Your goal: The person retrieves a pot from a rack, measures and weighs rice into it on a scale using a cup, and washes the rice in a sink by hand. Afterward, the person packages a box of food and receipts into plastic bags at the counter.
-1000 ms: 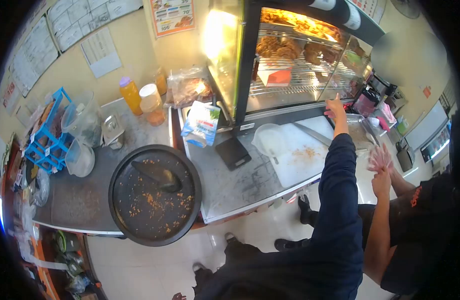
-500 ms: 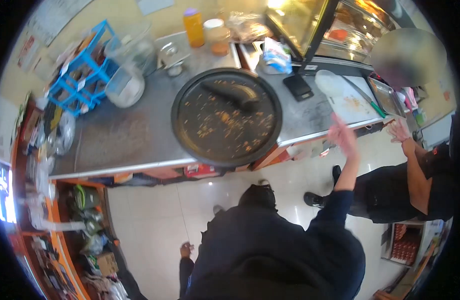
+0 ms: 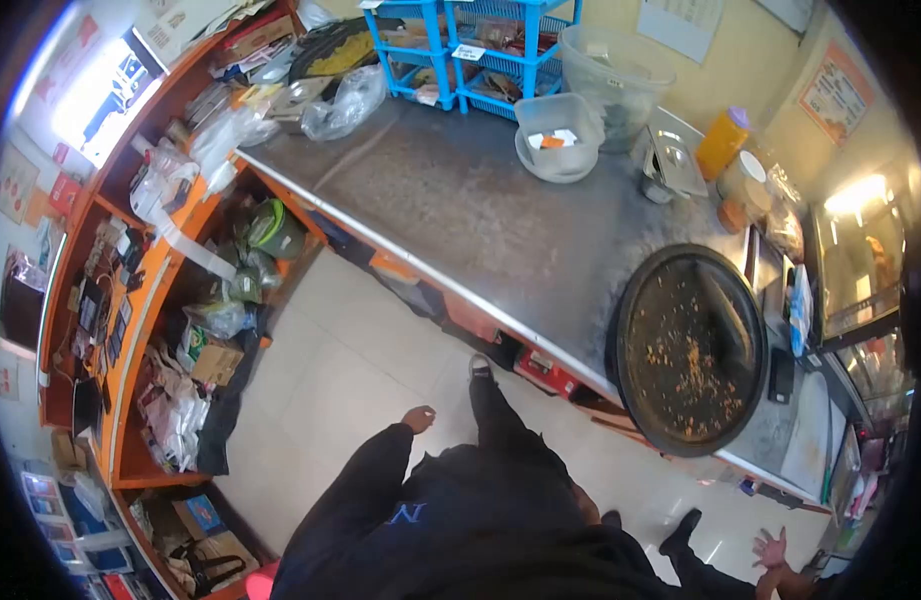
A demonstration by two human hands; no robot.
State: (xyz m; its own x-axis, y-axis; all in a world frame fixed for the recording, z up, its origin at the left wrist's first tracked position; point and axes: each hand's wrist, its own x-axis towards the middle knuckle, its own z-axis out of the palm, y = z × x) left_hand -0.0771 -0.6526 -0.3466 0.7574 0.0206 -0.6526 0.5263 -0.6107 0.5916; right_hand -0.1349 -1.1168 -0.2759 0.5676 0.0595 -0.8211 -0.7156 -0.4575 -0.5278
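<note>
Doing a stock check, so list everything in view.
Counter: one, grey, centre
Round tray: one, black, on counter
Squeeze bottle: one, yellow, on counter
Jar: one, white-lidded, beside bottle
Tubs: several, clear, counter's back
Metal container: one, silver, beside tubs
Tiered baskets: several, blue, beside tubs
Cutting board: one, white, right
Display cabinet: one, dark-framed, right
Shelving: orange, left
Co-worker's hand: one, lower right
Left hand: one, lower centre
Right hand: mostly hidden

The counter (image 3: 480,220) had a dull, scuffed, metal-like top; the round tray (image 3: 665,290) was dark with a soft sheen. The baskets (image 3: 530,60) were plastic, the tubs (image 3: 555,165) translucent plastic, the pan (image 3: 680,160) shiny metal, the bag (image 3: 350,105) crinkled glossy plastic, the floor (image 3: 330,350) smooth glossy tile, the sleeve (image 3: 355,480) matt cloth.
</note>
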